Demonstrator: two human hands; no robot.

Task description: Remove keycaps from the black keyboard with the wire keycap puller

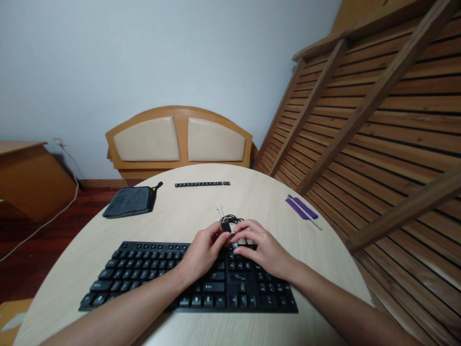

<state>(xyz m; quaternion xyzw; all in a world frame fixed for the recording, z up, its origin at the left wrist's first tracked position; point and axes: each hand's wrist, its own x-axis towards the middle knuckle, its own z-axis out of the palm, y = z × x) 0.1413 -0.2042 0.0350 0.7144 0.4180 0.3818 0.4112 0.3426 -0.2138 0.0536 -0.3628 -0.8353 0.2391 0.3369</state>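
Note:
My left hand [205, 251] is over the middle of a black keyboard [169, 276], its thumb and fingers pinched together. It appears to hold a small black keycap puller [225, 226], whose two thin wire prongs stick out away from me. My right hand [261, 246] is bent just beside it, over the keyboard's upper right part. Between its thumb and index finger shows a small keycap [235, 245]; whether it is loose or seated is unclear. Right behind the hands lies a coiled black cable [234, 219].
A row of loose black keycaps [198, 184] lies near the table's far edge. On the left is a folded dark grey cloth or pouch [129, 201]. On the right, a purple-handled brush or tool [301, 208] lies by a thin metal rod. Slatted wood leans beyond the round table [324, 269].

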